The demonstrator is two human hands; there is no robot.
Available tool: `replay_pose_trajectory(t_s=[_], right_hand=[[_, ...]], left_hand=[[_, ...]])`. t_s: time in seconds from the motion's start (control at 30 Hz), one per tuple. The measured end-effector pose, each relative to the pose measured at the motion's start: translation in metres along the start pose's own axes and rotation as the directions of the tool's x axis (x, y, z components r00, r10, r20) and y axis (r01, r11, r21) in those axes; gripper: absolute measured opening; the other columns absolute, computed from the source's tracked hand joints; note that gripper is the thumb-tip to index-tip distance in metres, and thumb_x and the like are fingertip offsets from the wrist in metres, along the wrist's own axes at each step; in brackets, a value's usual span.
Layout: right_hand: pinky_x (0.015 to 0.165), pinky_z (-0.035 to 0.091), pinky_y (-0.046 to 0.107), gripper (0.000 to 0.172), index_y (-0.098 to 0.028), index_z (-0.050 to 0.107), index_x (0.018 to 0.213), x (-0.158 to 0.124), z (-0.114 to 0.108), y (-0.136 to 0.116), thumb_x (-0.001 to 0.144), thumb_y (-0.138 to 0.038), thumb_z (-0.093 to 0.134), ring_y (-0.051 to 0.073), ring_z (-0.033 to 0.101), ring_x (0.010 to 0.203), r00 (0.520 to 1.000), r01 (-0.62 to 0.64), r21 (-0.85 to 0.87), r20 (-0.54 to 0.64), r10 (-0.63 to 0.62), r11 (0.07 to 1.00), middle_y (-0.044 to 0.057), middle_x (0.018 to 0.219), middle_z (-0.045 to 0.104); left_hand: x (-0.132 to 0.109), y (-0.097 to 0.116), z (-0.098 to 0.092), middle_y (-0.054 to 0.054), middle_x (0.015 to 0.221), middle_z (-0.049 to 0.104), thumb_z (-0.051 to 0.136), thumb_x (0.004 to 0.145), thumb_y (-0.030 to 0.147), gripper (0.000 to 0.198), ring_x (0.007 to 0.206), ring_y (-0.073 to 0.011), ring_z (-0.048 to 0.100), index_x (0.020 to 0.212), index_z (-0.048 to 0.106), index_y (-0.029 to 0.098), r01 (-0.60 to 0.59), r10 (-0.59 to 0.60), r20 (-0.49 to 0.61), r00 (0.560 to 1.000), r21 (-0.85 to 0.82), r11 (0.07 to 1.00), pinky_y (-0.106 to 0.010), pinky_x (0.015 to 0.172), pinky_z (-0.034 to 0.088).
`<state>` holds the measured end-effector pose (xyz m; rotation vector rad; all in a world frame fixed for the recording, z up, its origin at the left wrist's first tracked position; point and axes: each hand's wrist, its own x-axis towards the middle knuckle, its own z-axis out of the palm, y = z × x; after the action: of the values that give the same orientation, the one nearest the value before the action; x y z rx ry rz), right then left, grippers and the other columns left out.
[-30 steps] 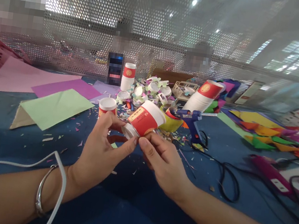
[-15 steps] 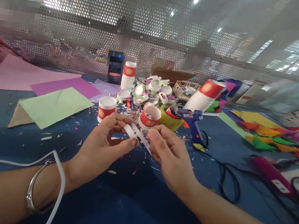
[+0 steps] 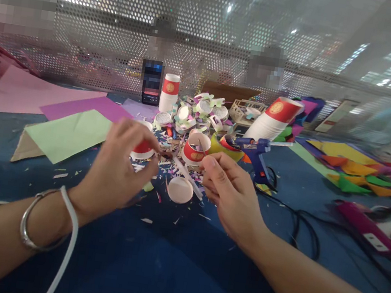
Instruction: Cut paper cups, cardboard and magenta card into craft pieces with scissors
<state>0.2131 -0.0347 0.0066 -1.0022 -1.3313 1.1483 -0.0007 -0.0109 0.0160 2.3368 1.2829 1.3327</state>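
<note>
My right hand pinches the end of a thin white paper strip, which slants up and left over the scraps. My left hand is off the strip, blurred, with a gap between its thumb and curled fingers and nothing seen in them. Between the hands a round white paper disc lies on the blue table. Just behind the right fingertips stands a red and white paper cup with bits inside. Another red paper cup is partly hidden by the left hand.
A blue glue gun stands at the right, its cord running toward a purple power strip. Behind are a heap of paper-cup pieces and a leaning cup stack. Coloured sheets lie left, near a phone.
My left hand has let go of the white paper piece and moved left and up. The white disc now shows on the table. My right hand keeps the strip.
</note>
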Motion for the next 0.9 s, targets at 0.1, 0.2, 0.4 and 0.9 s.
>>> replay_pose_trajectory(t_s=[0.1, 0.2, 0.4, 0.9], right_hand=[[0.044, 0.013, 0.025, 0.031, -0.02, 0.057, 0.084, -0.001, -0.001, 0.001, 0.094, -0.049, 0.063, 0.007, 0.02, 0.049, 1.0, -0.009, -0.024, 0.01, 0.009, 1.0, -0.008, 0.058, 0.028], [0.045, 0.012, 0.026, 0.032, -0.02, 0.057, 0.084, -0.001, -0.002, 0.003, 0.094, -0.051, 0.062, 0.008, 0.02, 0.05, 0.999, -0.023, -0.045, 0.032, 0.025, 0.999, -0.008, 0.058, 0.027], [0.045, 0.013, 0.027, 0.035, -0.021, 0.054, 0.082, 0.0, -0.002, 0.005, 0.093, -0.054, 0.062, 0.008, 0.02, 0.049, 0.996, -0.06, -0.073, 0.065, 0.064, 0.996, -0.009, 0.056, 0.026], [0.046, 0.014, 0.027, 0.035, -0.022, 0.054, 0.084, 0.002, -0.003, 0.006, 0.092, -0.055, 0.063, 0.008, 0.023, 0.05, 0.992, -0.084, -0.074, 0.092, 0.09, 0.994, -0.008, 0.058, 0.028]], left_hand=[[0.011, -0.015, -0.003, -0.01, 0.117, 0.056, 0.07, 0.08, 0.023, 0.034, 0.117, -0.0345, 0.043, 0.112, 0.058, 0.023, 0.046, -0.021, -0.143, 0.989, 0.171, 0.984, -0.051, 0.099, 0.036], [0.018, -0.034, 0.001, -0.011, 0.122, 0.059, 0.069, 0.084, 0.028, 0.045, 0.113, -0.0345, 0.049, 0.126, 0.053, 0.02, 0.101, -0.095, -0.042, 0.995, 0.176, 0.979, -0.054, 0.102, 0.031], [0.023, -0.055, 0.004, -0.007, 0.108, 0.062, 0.068, 0.084, 0.028, 0.028, 0.105, -0.0315, 0.053, 0.111, 0.06, 0.024, 0.147, -0.14, -0.056, 0.988, 0.132, 0.98, -0.05, 0.099, 0.034], [0.025, -0.047, -0.003, -0.004, 0.101, 0.056, 0.073, 0.085, 0.039, 0.034, 0.083, -0.0196, 0.053, 0.108, 0.056, 0.02, 0.237, -0.234, -0.133, 0.963, 0.002, 0.972, -0.038, 0.081, 0.042]])
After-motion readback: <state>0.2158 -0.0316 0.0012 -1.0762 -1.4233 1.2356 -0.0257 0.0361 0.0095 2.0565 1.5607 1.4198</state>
